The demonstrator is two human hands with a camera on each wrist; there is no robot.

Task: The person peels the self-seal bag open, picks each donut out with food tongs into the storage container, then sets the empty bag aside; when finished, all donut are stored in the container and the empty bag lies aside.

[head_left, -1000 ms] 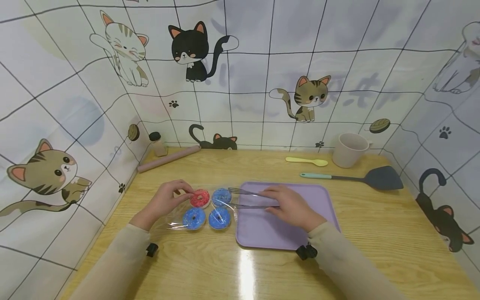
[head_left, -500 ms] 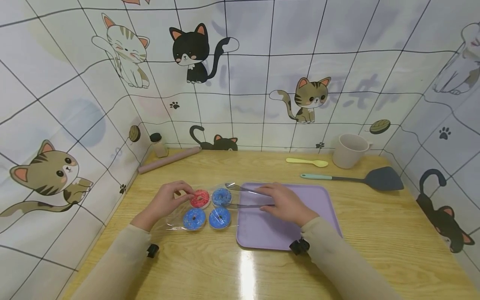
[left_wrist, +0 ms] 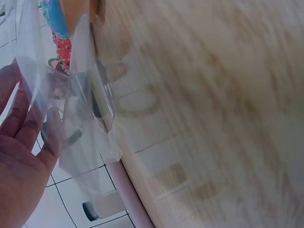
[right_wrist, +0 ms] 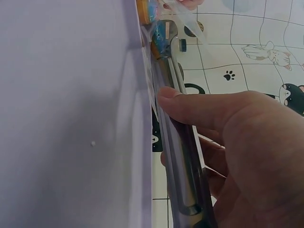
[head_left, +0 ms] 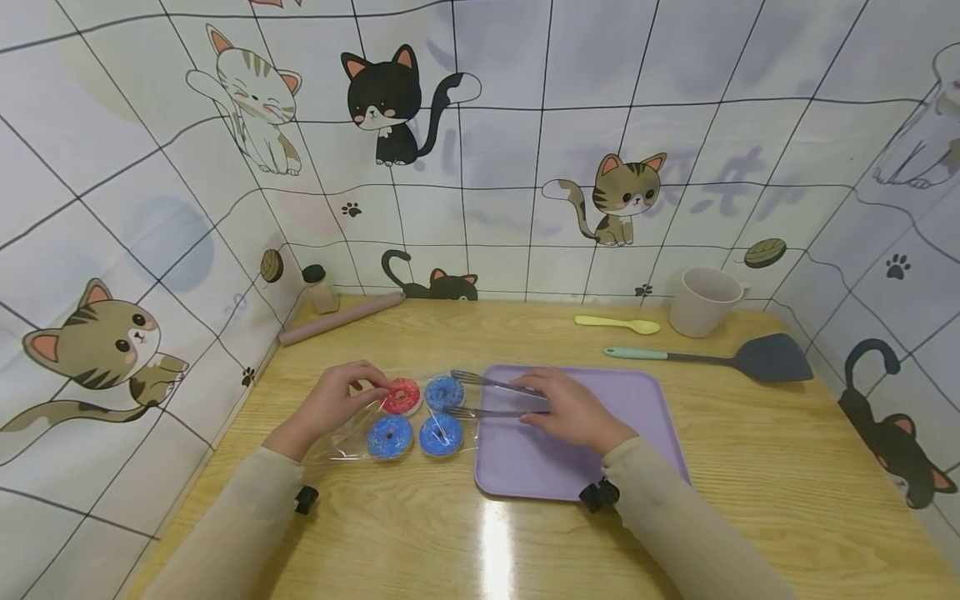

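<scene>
One red donut (head_left: 409,389) and three blue donuts (head_left: 390,437) lie grouped in a clear plastic bag (head_left: 347,450) left of the tray. My left hand (head_left: 336,407) pinches the bag's film beside the red donut; in the left wrist view the loose plastic (left_wrist: 85,142) rises in front of the fingers (left_wrist: 19,114). My right hand (head_left: 576,410) grips metal tongs (head_left: 498,413) above the purple tray (head_left: 540,479). The tongs' parted tips reach left over the upper right blue donut (head_left: 444,386). In the right wrist view, the thumb presses along the tongs (right_wrist: 183,152).
Along the back stand a bottle with a black cap (head_left: 321,292), a mauve rolling pin (head_left: 341,319), a yellow spoon (head_left: 617,323) and a beige mug (head_left: 701,304). A spatula (head_left: 768,360) with a green handle lies at right. Cat-patterned cloth walls (head_left: 502,208) surround the table.
My right hand has shifted slightly left, bringing the tongs' tips farther over the upper right blue donut. The left hand and the donuts have stayed put.
</scene>
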